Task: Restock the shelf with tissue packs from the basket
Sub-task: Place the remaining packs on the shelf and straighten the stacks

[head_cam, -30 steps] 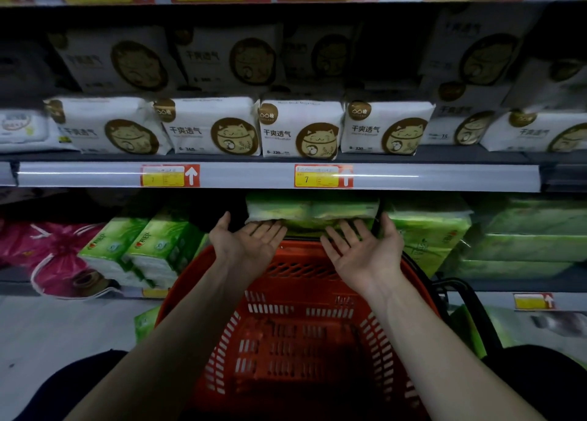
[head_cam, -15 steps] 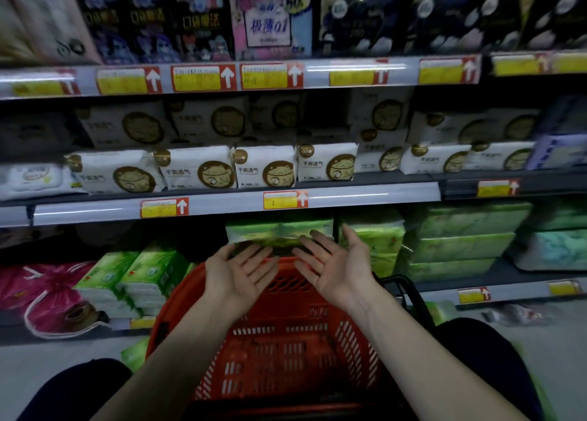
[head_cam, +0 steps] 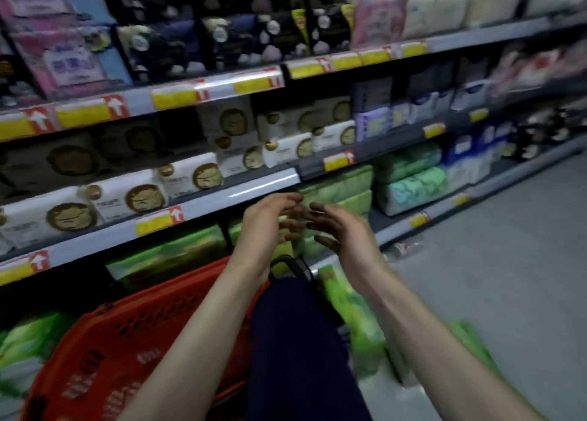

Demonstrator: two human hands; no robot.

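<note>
The picture is blurred by motion. My left hand (head_cam: 270, 220) and my right hand (head_cam: 340, 230) are raised close together in front of the low shelf, fingers spread, nothing in either. A red plastic basket (head_cam: 127, 341) sits at the lower left under my left forearm; what lies in it is hidden. Green tissue packs (head_cam: 165, 258) lie on the bottom shelf behind the basket, and more green packs (head_cam: 340, 185) are stacked just past my fingertips. Another green pack (head_cam: 352, 312) lies on the floor under my right forearm.
White packs with round brown emblems (head_cam: 127, 198) fill the shelf above, behind a rail with yellow price tags (head_cam: 158, 222). Teal and blue packs (head_cam: 413, 188) sit further right. Grey aisle floor (head_cam: 492, 277) stretches to the right. My dark-clothed knee (head_cam: 295, 341) is between my arms.
The view has swung right and tilted. Both hands have drawn back from the green pack on the shelf and come closer together; the basket now lies lower left.
</note>
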